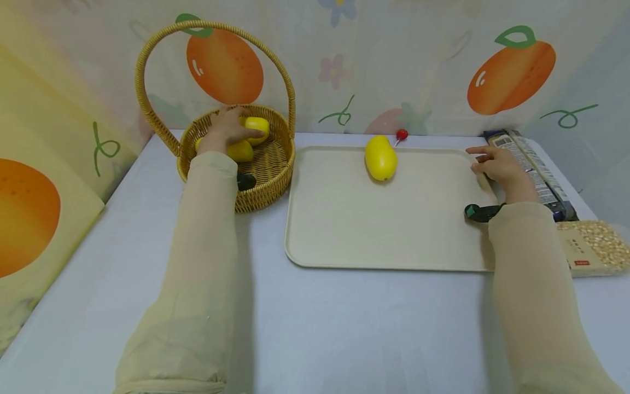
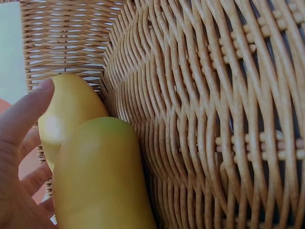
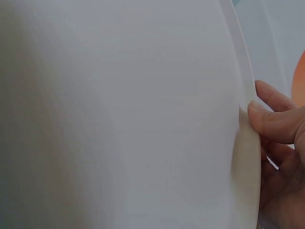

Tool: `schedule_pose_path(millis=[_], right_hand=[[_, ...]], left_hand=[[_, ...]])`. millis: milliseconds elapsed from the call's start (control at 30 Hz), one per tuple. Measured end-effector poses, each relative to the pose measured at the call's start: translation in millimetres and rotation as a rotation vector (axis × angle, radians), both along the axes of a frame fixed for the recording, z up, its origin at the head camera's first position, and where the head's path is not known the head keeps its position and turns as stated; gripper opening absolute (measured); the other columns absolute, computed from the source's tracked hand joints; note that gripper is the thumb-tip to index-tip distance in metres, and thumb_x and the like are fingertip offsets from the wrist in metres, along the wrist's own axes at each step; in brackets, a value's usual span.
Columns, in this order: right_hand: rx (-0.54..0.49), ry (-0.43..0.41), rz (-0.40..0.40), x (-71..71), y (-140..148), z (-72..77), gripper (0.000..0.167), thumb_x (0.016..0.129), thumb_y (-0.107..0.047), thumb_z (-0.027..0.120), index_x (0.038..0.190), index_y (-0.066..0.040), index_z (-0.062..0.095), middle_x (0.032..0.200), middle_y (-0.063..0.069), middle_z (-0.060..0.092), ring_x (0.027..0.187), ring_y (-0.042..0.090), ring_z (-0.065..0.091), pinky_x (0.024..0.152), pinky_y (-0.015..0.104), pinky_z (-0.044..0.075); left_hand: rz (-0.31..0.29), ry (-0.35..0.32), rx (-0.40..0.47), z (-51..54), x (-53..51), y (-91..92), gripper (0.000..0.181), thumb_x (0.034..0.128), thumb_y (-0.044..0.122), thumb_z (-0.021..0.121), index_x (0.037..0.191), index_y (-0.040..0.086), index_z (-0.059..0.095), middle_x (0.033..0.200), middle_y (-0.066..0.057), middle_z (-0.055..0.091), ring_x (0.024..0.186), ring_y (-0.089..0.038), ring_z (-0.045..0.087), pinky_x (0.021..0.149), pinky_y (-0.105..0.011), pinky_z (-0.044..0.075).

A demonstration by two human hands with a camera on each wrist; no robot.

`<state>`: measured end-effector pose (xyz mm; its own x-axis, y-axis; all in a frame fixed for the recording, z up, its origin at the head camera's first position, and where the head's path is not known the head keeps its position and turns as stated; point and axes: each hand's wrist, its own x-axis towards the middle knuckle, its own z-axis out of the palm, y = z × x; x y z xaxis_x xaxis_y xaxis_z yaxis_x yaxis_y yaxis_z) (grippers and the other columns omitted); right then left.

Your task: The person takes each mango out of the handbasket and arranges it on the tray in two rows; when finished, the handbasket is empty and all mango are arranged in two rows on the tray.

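My left hand reaches into a wicker basket with a tall hooped handle. It grips a yellow mango, the thumb on one side and the fingers round the other. Another mango, slightly green at its tip, lies against it by the wicker wall in the left wrist view. Across the table, my right hand pinches the rim of a beige tray near its far right corner. In the right wrist view the thumb presses the rim from inside, fingers outside. One mango lies near the tray's back edge.
Behind the tray is a small red ball-shaped thing on a white stick. Right of the tray lie a dark printed packet and a clear pack of pale grains. A printed cloth hangs along the table's back edge.
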<state>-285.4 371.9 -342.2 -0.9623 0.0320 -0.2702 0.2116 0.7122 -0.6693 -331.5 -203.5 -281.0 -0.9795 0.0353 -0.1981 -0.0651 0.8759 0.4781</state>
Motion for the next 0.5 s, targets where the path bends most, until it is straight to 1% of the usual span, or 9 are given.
schedule_pose_path(millis=[100, 233, 367, 500], right_hand=[[0.005, 0.009, 0.006, 0.4, -0.3, 0.2, 0.053, 0.102, -0.015, 0.049, 0.152, -0.005, 0.032, 0.144, 0.029, 0.027, 0.116, 0.036, 0.037, 0.101, 0.043, 0.038], [0.01, 0.012, 0.013, 0.9, -0.3, -0.2, 0.054, 0.102, -0.015, 0.049, 0.152, -0.004, 0.033, 0.142, 0.029, 0.029, 0.114, 0.034, 0.038, 0.096, 0.037, 0.039], [0.007, 0.009, 0.007, 0.8, -0.1, -0.8, 0.054, 0.102, -0.015, 0.05, 0.152, -0.005, 0.033, 0.141, 0.028, 0.029, 0.114, 0.034, 0.038, 0.095, 0.036, 0.039], [0.01, 0.009, -0.001, 0.2, -0.3, -0.6, 0.054, 0.102, -0.015, 0.05, 0.152, -0.006, 0.033, 0.14, 0.027, 0.03, 0.114, 0.033, 0.037, 0.096, 0.036, 0.039]], left_hand=[[-0.012, -0.005, -0.014, -0.2, -1.1, 0.5, 0.078, 0.0933, 0.046, 0.06, 0.157, 0.02, 0.025, 0.168, -0.016, -0.004, 0.152, -0.046, -0.003, 0.118, -0.072, 0.014], [-0.007, -0.023, -0.032, -1.6, -2.3, -0.8, 0.078, 0.0933, 0.045, 0.06, 0.158, 0.022, 0.024, 0.167, -0.018, -0.004, 0.152, -0.046, -0.001, 0.117, -0.071, 0.017], [-0.004, -0.04, -0.059, -2.5, -2.7, -2.3, 0.078, 0.0934, 0.044, 0.061, 0.158, 0.024, 0.022, 0.166, -0.022, -0.005, 0.151, -0.046, 0.002, 0.114, -0.072, 0.023], [-0.008, -0.05, -0.079, -2.8, -1.5, -3.8, 0.079, 0.093, 0.044, 0.061, 0.158, 0.023, 0.021, 0.165, -0.022, -0.008, 0.15, -0.046, 0.003, 0.11, -0.073, 0.027]])
